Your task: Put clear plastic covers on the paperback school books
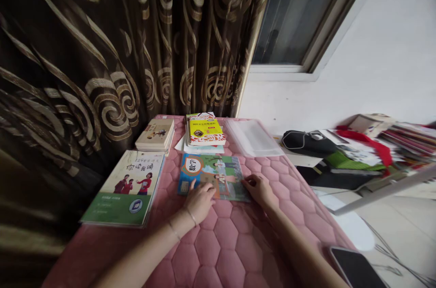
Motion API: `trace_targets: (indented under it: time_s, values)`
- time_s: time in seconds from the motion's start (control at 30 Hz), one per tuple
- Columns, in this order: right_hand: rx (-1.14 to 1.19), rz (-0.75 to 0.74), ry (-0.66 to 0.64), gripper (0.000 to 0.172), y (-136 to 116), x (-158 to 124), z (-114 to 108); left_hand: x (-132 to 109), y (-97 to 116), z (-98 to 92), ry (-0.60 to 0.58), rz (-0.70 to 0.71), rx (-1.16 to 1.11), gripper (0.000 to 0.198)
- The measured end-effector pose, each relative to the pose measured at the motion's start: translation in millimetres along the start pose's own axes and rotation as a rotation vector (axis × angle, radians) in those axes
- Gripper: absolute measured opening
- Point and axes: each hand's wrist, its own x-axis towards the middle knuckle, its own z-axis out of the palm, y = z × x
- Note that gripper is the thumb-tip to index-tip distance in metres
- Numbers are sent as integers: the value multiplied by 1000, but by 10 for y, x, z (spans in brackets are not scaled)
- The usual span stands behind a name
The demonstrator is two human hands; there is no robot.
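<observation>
A blue and green schoolbook (213,174) lies flat on the pink quilted table cover (238,242). My left hand (200,199) rests on the book's near left corner, fingers curled loosely over the edge. At the book's near right corner my right hand (259,188) has its fingertips bent down on the cover. Both hands touch the book, which stays flat on the table.
A green and white book (124,188) lies at the left. Behind are a tan book stack (156,135), a yellow-covered stack (204,132) and a clear plastic folder (252,137). A phone (356,267) sits at the near right corner. A patterned curtain (102,52) hangs behind; clutter fills the right (357,151).
</observation>
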Motion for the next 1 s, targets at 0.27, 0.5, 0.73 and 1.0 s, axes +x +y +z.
trace_targets:
  time_s: [0.27,0.5,0.73,1.0]
  values:
    - [-20,-125,121,22,-96,-218,-69,-348,-364,-33,106,-16,38,30]
    - [11,-550,-18,19,-717,-705,275,-221,-130,-33,94,19,111,20]
    - [-81,-558,-4,13,-842,-766,384,-219,-219,18,157,30,99,22]
    - [-71,-516,73,21,-255,-650,185,-450,-600,-85,308,88,158,18]
